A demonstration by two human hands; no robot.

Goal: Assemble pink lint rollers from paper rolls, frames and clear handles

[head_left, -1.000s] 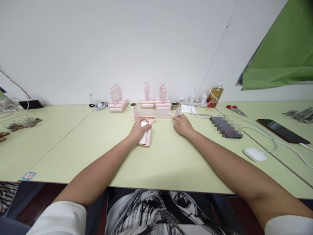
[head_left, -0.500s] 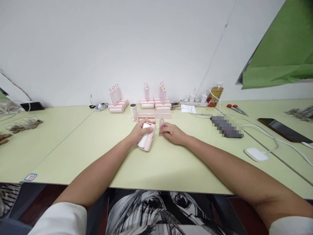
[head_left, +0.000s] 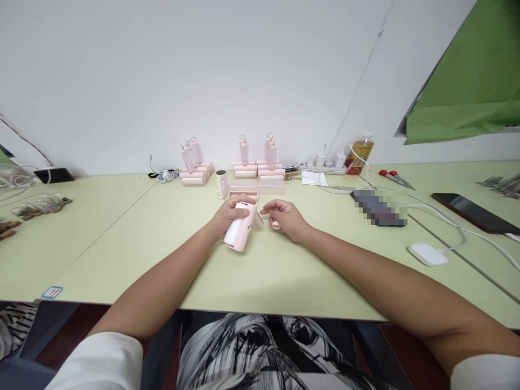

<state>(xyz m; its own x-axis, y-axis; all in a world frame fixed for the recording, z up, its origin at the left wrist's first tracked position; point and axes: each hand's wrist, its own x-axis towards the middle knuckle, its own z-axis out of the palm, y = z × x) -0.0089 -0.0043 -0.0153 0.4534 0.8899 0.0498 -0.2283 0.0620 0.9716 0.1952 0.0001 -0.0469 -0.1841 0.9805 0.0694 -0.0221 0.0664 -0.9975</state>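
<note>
My left hand is closed around a lint roller head, a white roll in a pale pink curved shell, tilted above the table. My right hand is just to its right, fingers curled on a small pink rounded piece. Between both hands leans a narrow translucent piece, close beside the shell; what supports it cannot be made out. Just beyond my left hand lies an open pink shell. A cardboard-cored roll stands behind it.
Assembled pink lint rollers stand in groups along the wall. A clear pink cover lies before them. To the right are a bottle, screwdrivers, a blurred dark object, a phone and a white charger with cables.
The translucent piece, upright by my right fingers before, now leans left toward the roller. The roller has turned slightly in my left hand. The pink rounded piece now shows in my right hand.
</note>
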